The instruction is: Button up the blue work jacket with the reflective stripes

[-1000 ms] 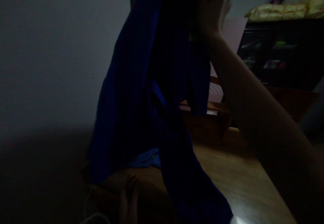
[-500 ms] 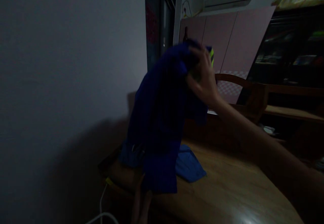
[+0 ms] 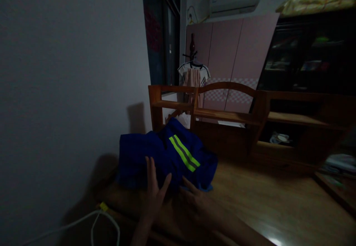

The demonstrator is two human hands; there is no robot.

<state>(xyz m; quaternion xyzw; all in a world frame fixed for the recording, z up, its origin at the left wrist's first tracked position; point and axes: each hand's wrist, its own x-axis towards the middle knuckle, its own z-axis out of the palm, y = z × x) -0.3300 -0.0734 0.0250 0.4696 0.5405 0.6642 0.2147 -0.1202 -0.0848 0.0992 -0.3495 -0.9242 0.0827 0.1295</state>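
A dark blue garment (image 3: 144,149) with a fluorescent yellow and grey reflective band (image 3: 185,153) lies bunched up on the wooden tabletop (image 3: 250,194), close to the wall. Its exact kind cannot be made out. Under its right front edge a bit of lighter blue cloth (image 3: 208,189) shows. My left hand (image 3: 156,188) is open at the garment's near side, thumb and fingers spread apart. To its right, my right hand (image 3: 194,199) is open too, fingers stretched toward the garment's front edge. Whether either hand presses on the fabric is hard to tell in the dim light.
A wooden shelf unit (image 3: 228,116) runs along the table's far side. The grey wall (image 3: 83,71) borders the left. A white cable (image 3: 72,220) with a yellow tag (image 3: 103,206) hangs at the lower left. Clothes (image 3: 194,75) hang on a stand behind the shelf.
The blue garment, held up by my right hand earlier, has come down onto the table over the lighter blue cloth. My right hand has let go and lowered; my left hand has risen beside it.
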